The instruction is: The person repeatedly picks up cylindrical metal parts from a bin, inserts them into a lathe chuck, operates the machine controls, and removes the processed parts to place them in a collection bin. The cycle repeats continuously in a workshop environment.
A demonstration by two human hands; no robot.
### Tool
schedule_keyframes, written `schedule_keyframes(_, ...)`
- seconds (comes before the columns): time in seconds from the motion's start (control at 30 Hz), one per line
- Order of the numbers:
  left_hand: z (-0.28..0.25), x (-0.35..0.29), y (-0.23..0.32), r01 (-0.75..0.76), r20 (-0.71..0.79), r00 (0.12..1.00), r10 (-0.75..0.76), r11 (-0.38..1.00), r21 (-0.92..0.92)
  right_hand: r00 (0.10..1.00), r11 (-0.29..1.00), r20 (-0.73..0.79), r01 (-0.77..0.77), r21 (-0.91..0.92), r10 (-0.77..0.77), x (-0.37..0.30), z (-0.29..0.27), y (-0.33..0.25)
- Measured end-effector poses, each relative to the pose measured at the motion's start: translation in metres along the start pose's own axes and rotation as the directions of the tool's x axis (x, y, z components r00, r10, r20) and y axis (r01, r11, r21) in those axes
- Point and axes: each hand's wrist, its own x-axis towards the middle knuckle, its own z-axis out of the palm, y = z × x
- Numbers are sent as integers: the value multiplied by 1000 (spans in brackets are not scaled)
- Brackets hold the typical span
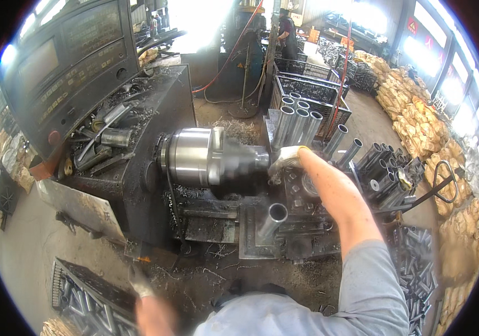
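Note:
A shiny lathe chuck [192,157] stands out from the machine body, with a short metal tube [259,158] at its right end; the stretch between them is smeared. My right hand [285,160], in a whitish work glove, reaches across the carriage close to this tube. Its fingers bend down, dark and partly hidden, so I cannot make out whether they hold anything. My left hand [140,284], also gloved, is low at the left above the floor and blurred by motion. One tube [273,219] stands on the carriage's near end.
Upright tubes [295,120] and leaning tubes [382,171] crowd the right. A crate [91,288] of cut tubes sits at lower left, a tube pile [418,274] at lower right. A control panel [69,61] rises at left. Another person [287,33] stands far back.

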Motion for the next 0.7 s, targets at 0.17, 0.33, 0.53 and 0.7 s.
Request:
schedule_keyframes(0.17,-9,15,-6,599,329,800,-502,645,-474,978,772,-141,-28,635,152,14,12,16)
schedule_keyframes(0.33,30,-70,17,369,181,917,-356,928,-43,791,177,-354,307,935,498,-64,-11,20)
schedule_keyframes(0.53,149,-107,125,-329,266,930,254,898,293,-456,876,-784,20,-483,-422,-83,-58,-45)
schedule_keyframes(0.7,209,-102,216,-492,398,843,361,817,302,754,976,-639,10,-219,-151,-41,-54,-12)
